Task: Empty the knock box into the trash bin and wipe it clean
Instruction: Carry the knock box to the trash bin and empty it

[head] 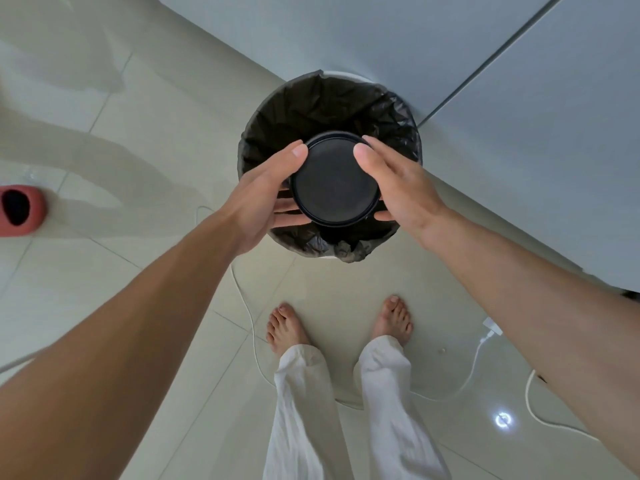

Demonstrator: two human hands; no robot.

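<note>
Two hands (337, 188) gripping one upturned knock box (335, 183), over one trash bin (273, 98)

One knock box (335, 183), black, round, flat base facing up. One trash bin (398, 133), with one black liner bag (346, 105). Two hands: left hand (266, 199) and right hand (398, 188), both with a grip on the knock box. Two bare feet (285, 327). Two white trouser legs (304, 410). One red slipper (20, 209). One white cable (247, 306) on the floor, one white plug (491, 327).
</note>
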